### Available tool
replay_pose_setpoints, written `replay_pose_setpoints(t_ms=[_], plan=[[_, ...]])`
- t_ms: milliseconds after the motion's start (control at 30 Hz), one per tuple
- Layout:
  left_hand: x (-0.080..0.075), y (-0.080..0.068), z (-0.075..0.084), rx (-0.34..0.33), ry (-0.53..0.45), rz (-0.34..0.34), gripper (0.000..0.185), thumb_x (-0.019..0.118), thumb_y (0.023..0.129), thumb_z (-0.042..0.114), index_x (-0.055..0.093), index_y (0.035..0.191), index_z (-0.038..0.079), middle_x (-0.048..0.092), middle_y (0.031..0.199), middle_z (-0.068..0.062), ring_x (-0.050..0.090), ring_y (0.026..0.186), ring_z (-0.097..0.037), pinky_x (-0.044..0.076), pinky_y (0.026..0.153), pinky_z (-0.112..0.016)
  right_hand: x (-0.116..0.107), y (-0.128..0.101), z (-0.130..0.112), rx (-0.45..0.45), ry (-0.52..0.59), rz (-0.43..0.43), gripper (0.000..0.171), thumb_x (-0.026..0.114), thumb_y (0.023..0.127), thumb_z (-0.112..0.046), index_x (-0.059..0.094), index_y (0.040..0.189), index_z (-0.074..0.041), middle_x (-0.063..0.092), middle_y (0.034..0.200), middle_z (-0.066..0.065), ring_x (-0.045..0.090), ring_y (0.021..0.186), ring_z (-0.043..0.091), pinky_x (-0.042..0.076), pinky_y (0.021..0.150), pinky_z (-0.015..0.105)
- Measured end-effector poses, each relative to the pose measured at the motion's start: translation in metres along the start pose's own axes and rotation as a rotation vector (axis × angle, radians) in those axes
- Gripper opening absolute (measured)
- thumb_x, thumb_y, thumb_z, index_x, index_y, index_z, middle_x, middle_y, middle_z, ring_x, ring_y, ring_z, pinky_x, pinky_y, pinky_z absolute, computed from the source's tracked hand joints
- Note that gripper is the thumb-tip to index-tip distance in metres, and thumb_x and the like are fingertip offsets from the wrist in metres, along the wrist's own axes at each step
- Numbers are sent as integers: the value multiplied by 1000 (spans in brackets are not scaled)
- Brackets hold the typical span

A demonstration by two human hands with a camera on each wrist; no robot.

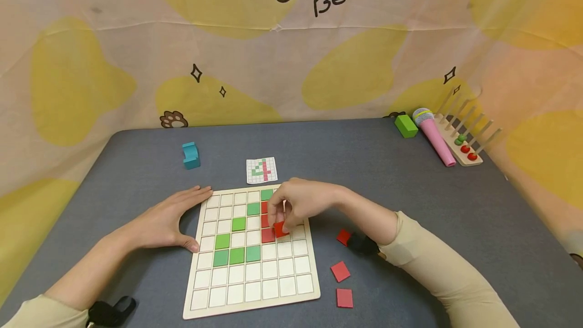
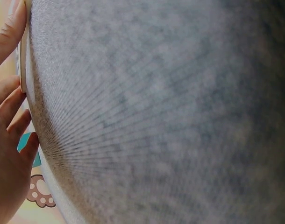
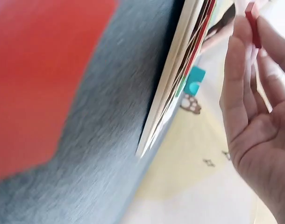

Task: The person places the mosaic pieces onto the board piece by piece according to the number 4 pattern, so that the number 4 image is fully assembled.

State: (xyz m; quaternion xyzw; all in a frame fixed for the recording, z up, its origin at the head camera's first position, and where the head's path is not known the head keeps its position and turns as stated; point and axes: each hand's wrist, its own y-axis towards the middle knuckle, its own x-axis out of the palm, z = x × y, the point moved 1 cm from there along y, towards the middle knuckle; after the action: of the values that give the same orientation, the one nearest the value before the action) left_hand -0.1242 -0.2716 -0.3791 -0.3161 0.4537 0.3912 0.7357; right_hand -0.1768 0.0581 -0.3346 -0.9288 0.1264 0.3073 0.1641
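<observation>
A wooden grid board [image 1: 255, 287] lies on the grey table, with several green tiles [image 1: 237, 255] in an L-like line and red tiles [image 1: 267, 236] in a column near its upper right. My right hand [image 1: 291, 206] hovers over that column and pinches a red tile [image 1: 280, 229] by its edges; the same tile [image 3: 252, 18] shows between fingertips in the right wrist view. My left hand [image 1: 170, 219] rests flat on the table, fingers straight, touching the board's left edge [image 2: 23, 56].
A small pattern card [image 1: 261, 170] lies beyond the board. Three loose red tiles [image 1: 340, 271] sit right of the board. A teal block [image 1: 191, 156] stands at back left; a green block [image 1: 406, 126], a pink microphone [image 1: 434, 138] and a peg rack [image 1: 466, 140] at back right.
</observation>
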Motion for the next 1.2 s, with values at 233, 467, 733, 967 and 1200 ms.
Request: replay_pose_setpoints(t_ms=[233, 467, 733, 967, 1200], plan=[[0, 0, 0, 13, 0, 9, 121, 75, 56, 78, 39, 152, 13, 41, 157, -14, 33, 146, -43, 33, 111, -63, 9, 11, -12, 64, 4, 33, 16, 75, 79, -4, 75, 88, -18, 62, 71, -10, 56, 68, 1, 43, 62, 16], [0, 0, 0, 3, 1, 5, 121, 75, 56, 78, 39, 152, 14, 41, 157, -14, 33, 146, -43, 33, 110, -64, 15, 18, -22, 109, 6, 21, 14, 75, 79, -1, 75, 86, -13, 62, 66, -9, 54, 63, -1, 43, 63, 14], [0, -1, 0, 0, 2, 5, 121, 74, 56, 78, 38, 153, 15, 40, 158, -12, 33, 146, -43, 33, 110, -63, 27, 24, -25, 172, 22, 27, 16, 77, 75, 4, 75, 80, -10, 71, 66, 1, 55, 57, 1, 41, 55, 15], [-1, -1, 1, 0, 0, 5, 121, 74, 56, 78, 38, 153, 16, 40, 158, -11, 33, 146, -42, 33, 110, -63, 35, 25, -27, 212, -27, 59, 16, 80, 72, 2, 73, 75, -12, 65, 59, -7, 54, 51, 2, 43, 53, 15], [-1, -1, 1, 3, 2, 2, 121, 75, 56, 78, 38, 153, 14, 40, 158, -12, 33, 146, -43, 33, 110, -64, 38, 25, -29, 245, -119, 80, 19, 85, 69, -5, 72, 66, -18, 63, 58, -11, 56, 57, 1, 43, 55, 16]])
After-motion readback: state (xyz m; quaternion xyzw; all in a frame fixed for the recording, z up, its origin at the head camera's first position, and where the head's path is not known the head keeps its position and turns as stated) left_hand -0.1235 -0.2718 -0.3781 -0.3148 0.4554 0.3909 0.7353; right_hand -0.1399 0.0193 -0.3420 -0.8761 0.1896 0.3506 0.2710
